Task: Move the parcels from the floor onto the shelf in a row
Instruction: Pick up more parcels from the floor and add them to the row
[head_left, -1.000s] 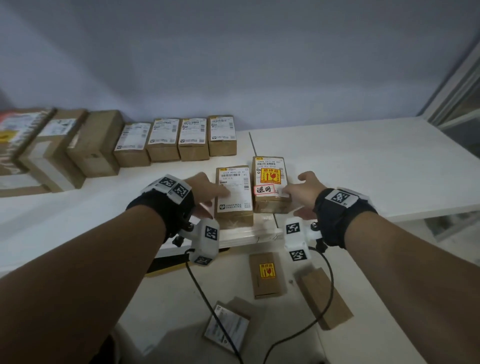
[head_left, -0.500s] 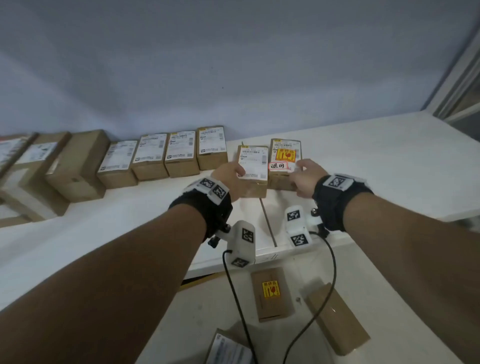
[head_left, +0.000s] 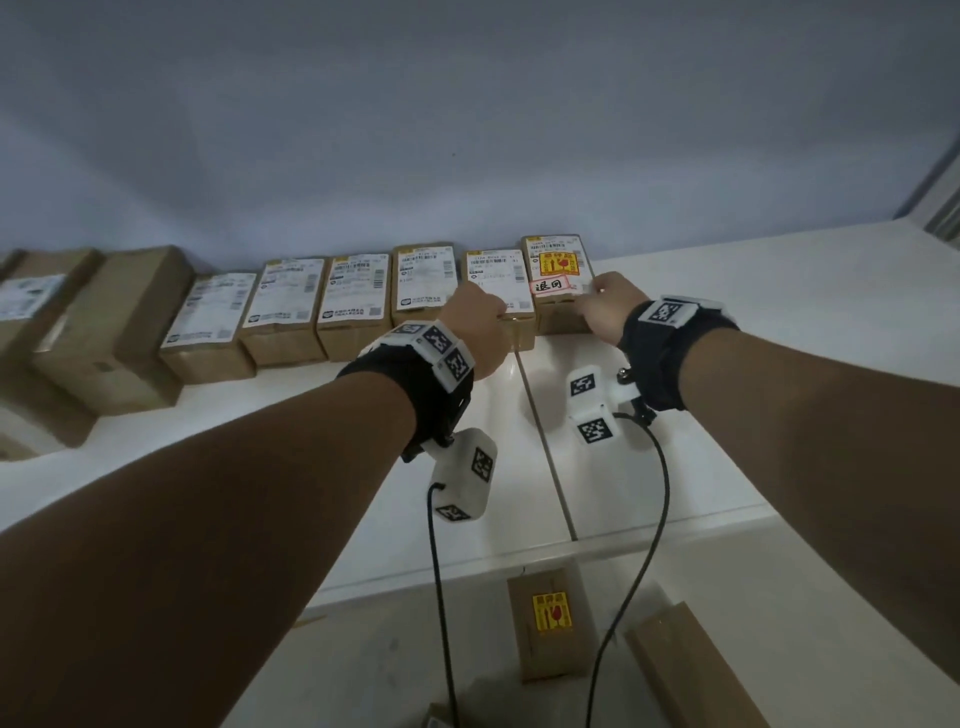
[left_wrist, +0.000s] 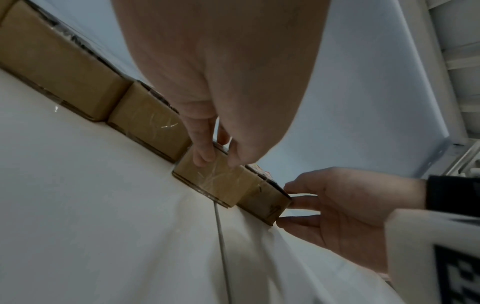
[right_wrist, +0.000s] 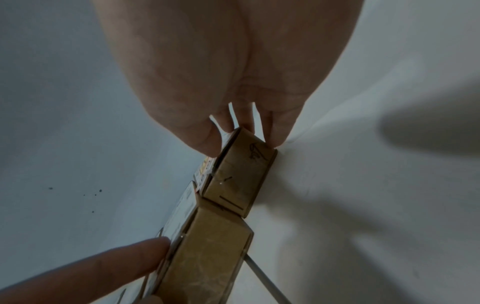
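Several brown parcels stand in a row along the wall on the white shelf (head_left: 779, 364). At the row's right end sit a white-labelled parcel (head_left: 496, 273) and a parcel with a yellow and red sticker (head_left: 556, 265), side by side. My left hand (head_left: 491, 312) grips the near end of the white-labelled parcel (left_wrist: 215, 179), thumb on its front face and fingers over the top. My right hand (head_left: 592, 296) pinches the near right corner of the sticker parcel (right_wrist: 241, 174), with its thumb on top and its fingers down the side.
On the floor below the shelf edge lie a parcel with a yellow sticker (head_left: 550, 623), a plain brown parcel (head_left: 691, 670) and the corner of another (head_left: 436, 719). The shelf stretches to the right of the row. A seam (head_left: 545, 441) splits the shelf boards. Wrist cables hang down.
Both hands have slid their two parcels from the shelf's front edge back to the wall, joining the right end of the row.
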